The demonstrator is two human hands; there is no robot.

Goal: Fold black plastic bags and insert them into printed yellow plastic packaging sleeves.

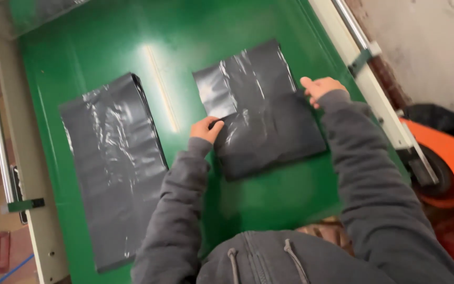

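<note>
- The dark plastic bag stack (261, 108) lies flat on the green worktop (101, 37), right of centre, between the person's two hands.
- The left hand (206, 129) sits at the stack's left edge, about halfway along it; thumb and fingers look pinched on that edge, though how many layers they take I cannot tell.
- The right hand (319, 88) sits at the stack's right edge, a little farther up; its fingers are curled on the edge, thumb on top, and it appears to grip the plastic too.
- The stack's long axis runs from the near side to the far side of the worktop, tilted slightly, the far end leaning right. A crease crosses it at about the level of the hands, so the far half lies glossier and the near half duller.
- Both hands are touching the stack, one on each long side, so neither is the nearer; the stack lies to the right of the left hand and to the left of the right hand.
- A second, longer pile of dark bags (114, 168) lies on the left of the worktop, well apart from both hands, its long axis also near to far.
- A pale thin strip (161, 87) lies between the two piles.
- An orange wheeled machine (450, 158) stands beyond the worktop's right rail (366, 79).
</note>
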